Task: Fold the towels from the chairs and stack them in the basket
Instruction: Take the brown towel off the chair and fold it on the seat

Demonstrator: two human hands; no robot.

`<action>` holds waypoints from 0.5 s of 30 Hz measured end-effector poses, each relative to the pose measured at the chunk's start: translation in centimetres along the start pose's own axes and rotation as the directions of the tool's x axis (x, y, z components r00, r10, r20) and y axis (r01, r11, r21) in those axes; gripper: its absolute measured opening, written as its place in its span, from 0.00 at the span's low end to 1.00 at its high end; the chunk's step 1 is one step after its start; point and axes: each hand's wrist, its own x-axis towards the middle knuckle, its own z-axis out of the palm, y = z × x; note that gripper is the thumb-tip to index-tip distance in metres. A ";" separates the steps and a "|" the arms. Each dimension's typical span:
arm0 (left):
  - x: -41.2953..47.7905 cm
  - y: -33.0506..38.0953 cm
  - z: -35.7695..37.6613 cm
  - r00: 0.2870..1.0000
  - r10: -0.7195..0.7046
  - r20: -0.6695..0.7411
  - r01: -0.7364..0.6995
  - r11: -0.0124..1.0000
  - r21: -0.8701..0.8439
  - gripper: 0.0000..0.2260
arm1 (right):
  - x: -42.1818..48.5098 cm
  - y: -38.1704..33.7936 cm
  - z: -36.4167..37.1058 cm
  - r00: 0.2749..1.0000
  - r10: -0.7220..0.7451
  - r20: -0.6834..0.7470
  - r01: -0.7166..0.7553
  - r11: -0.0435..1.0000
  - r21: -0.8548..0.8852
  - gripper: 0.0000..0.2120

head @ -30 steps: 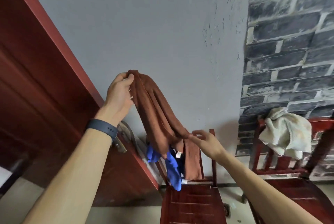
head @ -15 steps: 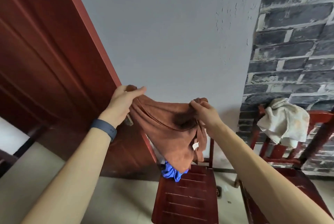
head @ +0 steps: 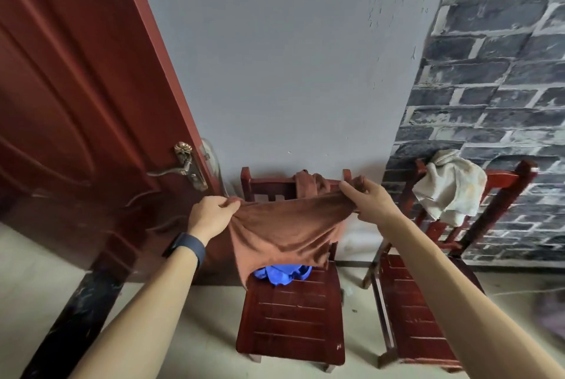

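- While looking down from the head: holding a brown towel [head: 284,231] up in the air in front of the left chair [head: 290,317], spread wide between both hands.
- Pinching the towel's left top corner with the left grip [head: 211,213], fingers curled over the edge; dark band [head: 185,248] round that wrist.
- Pinching the right top corner with the right grip [head: 367,201], thumb and fingers closed on the cloth, slightly higher than the left.
- Sagging in the middle between the two corners, with the lower edge hanging over a blue cloth [head: 281,274] bunched at the back of the seat.
- More brown cloth draped over the backrest's top rail, just behind the right grip; cannot tell whether part of the same towel.
- On the right chair [head: 412,317], just beside the left one: a white towel [head: 449,189] bunched over the near corner of its backrest.
- Behind both chairs: grey wall [head: 290,57], with brick wall [head: 504,72] to the right.
- At left: red door [head: 76,103] with a brass handle [head: 183,167]; pale floor [head: 36,280] below.
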 end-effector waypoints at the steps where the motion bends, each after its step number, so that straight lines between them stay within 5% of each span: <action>1: 0.3 -0.1 0.4 0.999 -0.011 0.047 0.017 0.993 -0.121 0.17 | 0.1 0.4 -0.4 0.998 0.056 0.042 -0.058 0.997 0.058 0.16; 4: 0.5 0.8 0.9 0.953 -0.108 0.282 0.259 0.770 -0.583 0.16 | 0.2 1.6 -2.0 0.964 0.146 0.224 -0.213 0.925 0.313 0.13; 7: 1.0 1.5 0.9 0.936 -0.096 0.339 0.321 0.629 -0.708 0.16 | -0.1 2.6 -3.7 0.963 0.092 0.255 -0.190 0.900 0.393 0.10; 11: 1.9 1.3 1.3 0.948 -0.121 0.294 0.303 0.624 -0.721 0.19 | -0.5 3.3 -5.0 0.995 0.046 -0.088 -0.038 0.995 0.090 0.10; 13: 1.9 1.4 1.9 0.944 -0.141 0.299 0.319 0.629 -0.709 0.17 | -1.0 3.6 -5.1 0.951 0.003 -0.308 -0.035 0.995 -0.096 0.11; 15: 1.3 2.1 2.5 0.935 -0.150 0.322 0.346 0.585 -0.733 0.10 | -1.8 4.2 -4.9 0.943 0.028 -0.331 -0.088 0.982 -0.169 0.12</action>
